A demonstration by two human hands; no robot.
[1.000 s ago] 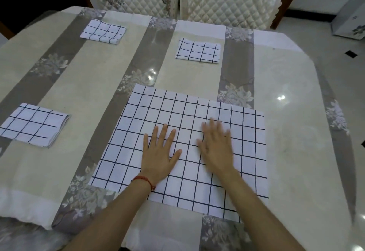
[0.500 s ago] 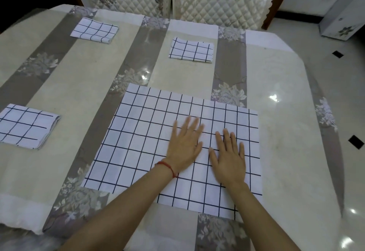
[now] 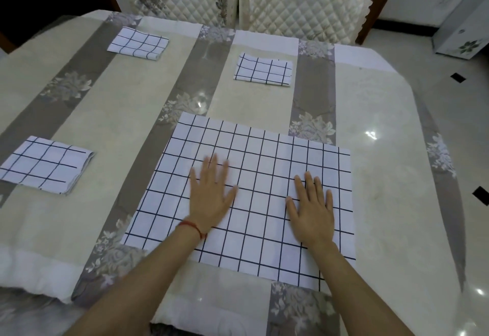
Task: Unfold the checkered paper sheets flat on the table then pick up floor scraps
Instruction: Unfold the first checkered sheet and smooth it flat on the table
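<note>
The unfolded checkered sheet [image 3: 254, 193] lies flat on the surface [image 3: 383, 150], at the near edge in front of me. My left hand [image 3: 211, 195] rests palm down on the sheet's middle-left, fingers straight and spread; a red string bracelet [image 3: 191, 227] circles its wrist. My right hand [image 3: 312, 208] lies flat on the sheet's right part, fingers straight and slightly apart, well apart from the left one. Left of the sheet sits a folded checkered sheet [image 3: 45, 165]. Beyond the sheet lies a second folded one [image 3: 263, 70], and far to its upper left a third [image 3: 138, 43]. Past those stand two quilted chair backs [image 3: 301, 5].
</note>
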